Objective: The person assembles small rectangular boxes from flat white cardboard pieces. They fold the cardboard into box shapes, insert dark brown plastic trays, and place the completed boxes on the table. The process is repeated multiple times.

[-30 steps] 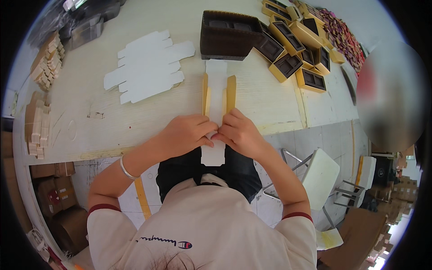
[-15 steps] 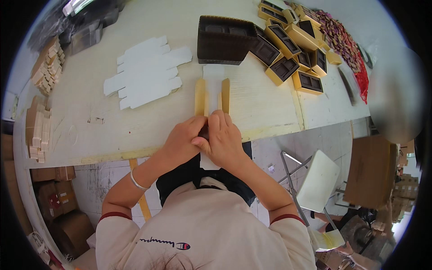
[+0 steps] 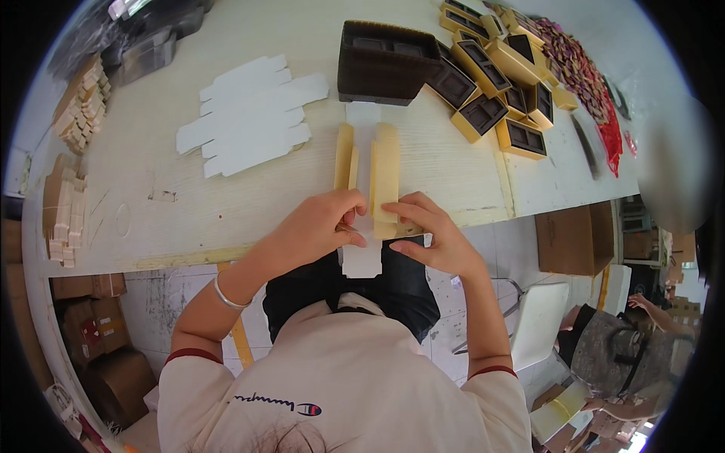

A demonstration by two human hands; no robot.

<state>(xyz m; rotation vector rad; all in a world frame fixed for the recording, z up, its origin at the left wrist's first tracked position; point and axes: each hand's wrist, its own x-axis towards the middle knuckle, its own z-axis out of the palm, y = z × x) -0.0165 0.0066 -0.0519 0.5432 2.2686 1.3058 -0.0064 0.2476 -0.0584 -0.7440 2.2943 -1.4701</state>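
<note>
A part-folded gold and white carton (image 3: 385,170) lies in front of me, its gold side walls raised along a white middle strip. Its near white flap reaches past the table's front edge over my lap. My left hand (image 3: 321,223) is closed at the near end of the left wall, thumb and fingers bent around it. On the right, my right hand (image 3: 438,234) has its fingers apart, fingertips touching the near part of the right wall. Beyond the carton stands a stack of dark brown plastic trays (image 3: 385,64). Flat white carton blanks (image 3: 249,117) lie to the left.
Gold boxes with dark inserts (image 3: 483,117) are heaped at the far right, beside a red net with many small wrapped pieces (image 3: 574,68). Folded card pieces (image 3: 68,211) line the left edge. A white folding chair (image 3: 540,321) and another person (image 3: 612,351) are at right.
My hands have moved apart from their closed position together at the carton's near end. My right hand has shifted right and opened. The right gold wall now shows broader.
</note>
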